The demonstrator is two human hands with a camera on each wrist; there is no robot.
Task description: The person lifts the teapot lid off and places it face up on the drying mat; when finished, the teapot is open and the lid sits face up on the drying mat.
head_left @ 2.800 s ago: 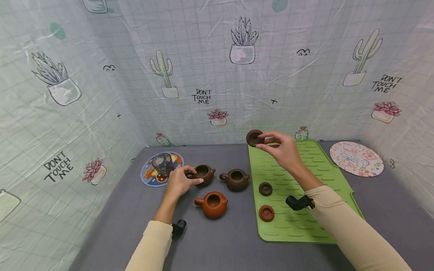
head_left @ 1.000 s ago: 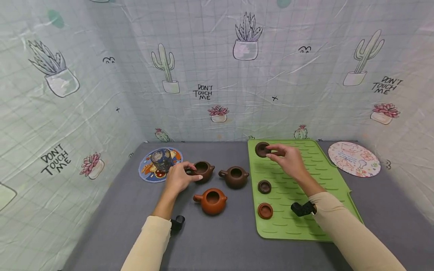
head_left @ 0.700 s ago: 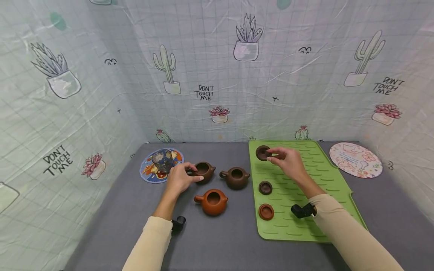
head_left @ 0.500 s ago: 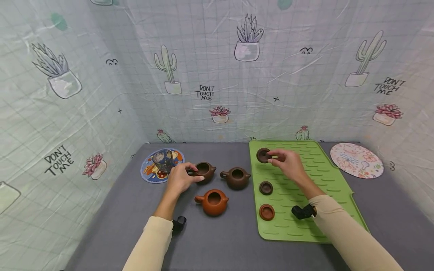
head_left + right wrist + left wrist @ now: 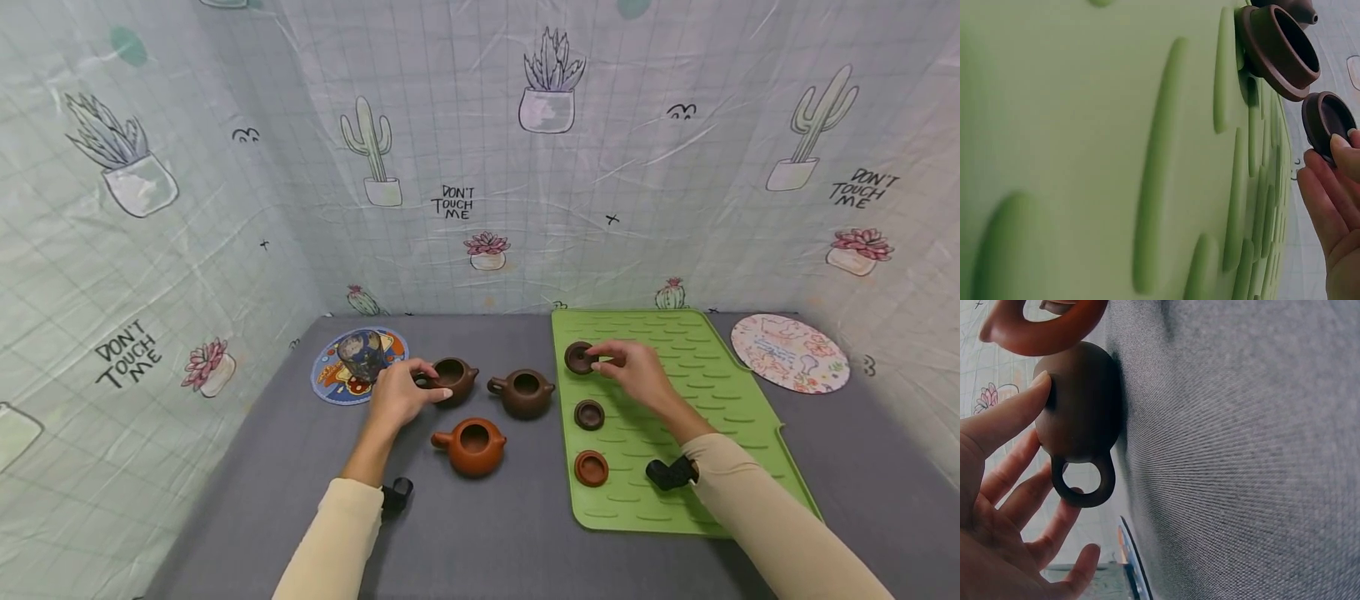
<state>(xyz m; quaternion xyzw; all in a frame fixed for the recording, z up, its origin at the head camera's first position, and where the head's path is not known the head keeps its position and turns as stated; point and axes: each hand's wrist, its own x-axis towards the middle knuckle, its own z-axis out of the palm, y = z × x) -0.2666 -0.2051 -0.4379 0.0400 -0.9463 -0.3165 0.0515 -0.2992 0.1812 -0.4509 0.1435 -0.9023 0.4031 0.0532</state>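
My left hand (image 5: 401, 395) grips a dark brown teapot (image 5: 456, 392) near its handle. Its thumb presses one side of the body and the fingers reach round the other in the left wrist view. Between the right hand's (image 5: 634, 373) thumb and fingers is a dark brown teapot lid (image 5: 577, 358), hollow underside showing, over the green mat's left part. In the right wrist view this lid (image 5: 1319, 131) looks just off the mat. Below it on the mat lie a smaller dark lid (image 5: 589, 415) and a reddish lid (image 5: 591, 468), both underside up.
A second brown teapot (image 5: 525, 393) and an orange-red teapot (image 5: 477, 448) stand lidless on the grey cloth. Behind my left hand, a glass (image 5: 360, 357) sits on a colourful round mat (image 5: 330, 379). The green mat (image 5: 675, 508) lies at right, beside a floral round mat (image 5: 791, 354).
The right hand has brought the lid down from beyond the green mat's back-left corner towards the two other lids. My left hand has stayed on the brown teapot.
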